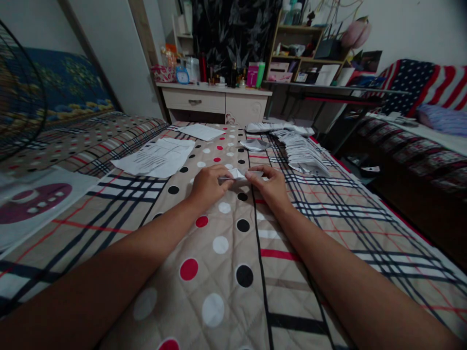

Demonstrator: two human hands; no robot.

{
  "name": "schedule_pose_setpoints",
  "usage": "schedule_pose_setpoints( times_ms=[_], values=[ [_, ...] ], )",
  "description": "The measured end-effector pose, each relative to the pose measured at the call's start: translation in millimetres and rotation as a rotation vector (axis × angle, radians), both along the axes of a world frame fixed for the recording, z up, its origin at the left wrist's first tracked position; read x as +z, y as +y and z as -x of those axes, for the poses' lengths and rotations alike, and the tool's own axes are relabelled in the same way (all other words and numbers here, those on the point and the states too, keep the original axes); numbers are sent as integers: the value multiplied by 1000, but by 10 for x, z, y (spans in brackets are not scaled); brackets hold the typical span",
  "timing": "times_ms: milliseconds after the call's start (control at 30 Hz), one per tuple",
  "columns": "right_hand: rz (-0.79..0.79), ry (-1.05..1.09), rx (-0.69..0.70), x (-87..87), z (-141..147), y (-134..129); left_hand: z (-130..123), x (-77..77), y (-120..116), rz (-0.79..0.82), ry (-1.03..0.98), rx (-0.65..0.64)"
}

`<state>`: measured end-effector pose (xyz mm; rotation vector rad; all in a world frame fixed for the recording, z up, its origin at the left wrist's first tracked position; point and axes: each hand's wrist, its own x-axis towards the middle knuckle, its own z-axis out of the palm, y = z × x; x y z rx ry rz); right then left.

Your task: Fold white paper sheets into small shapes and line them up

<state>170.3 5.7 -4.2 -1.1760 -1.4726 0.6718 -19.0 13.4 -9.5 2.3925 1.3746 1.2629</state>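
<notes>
The left hand (210, 186) and the right hand (270, 185) face each other just above the bedcover (228, 262), each pinching one side of a small folded paper (238, 174). The fingertips are close together, with the paper's pale, creased middle showing in the narrow space between them. The paper sits over the dotted strip of the cover, near the strip's right-hand border line. Whether it touches the cloth, I cannot tell.

Toward the person, between the forearms, a long stretch of bare cloth runs down to the lower edge of the view. Ahead, the dotted strip makes a lane toward the dresser (193, 99), bounded on the left by printed sheets (156, 158) and another sheet (202, 131) farther off. On the right, a loose folded piece (255, 145) lies beyond the right hand, beside a long row of folded papers (301, 150). That row lies near the bed's red-trimmed right edge, past which the surface drops to a dark gap. Plaid cloth spreads between the right forearm and that edge. At far left, a plastic bag (78, 180) lies well apart from the hands.
</notes>
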Motion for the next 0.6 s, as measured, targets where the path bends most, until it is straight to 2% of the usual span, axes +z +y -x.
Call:
schedule_pose_setpoints(
  times_ms=[133,333,467,600],
  values=[
    [59,-49,91,-66,-21,37,36,-4,-4,18,89,22],
    [30,-285,94,-119,-35,39,42,73,-90,26,533,63],
    [-13,-441,94,-113,-24,23,2,127,-132,-45,619,60],
    [-50,-487,60,-110,-14,19,-9,97,-113,-58,597,42]
  ],
)
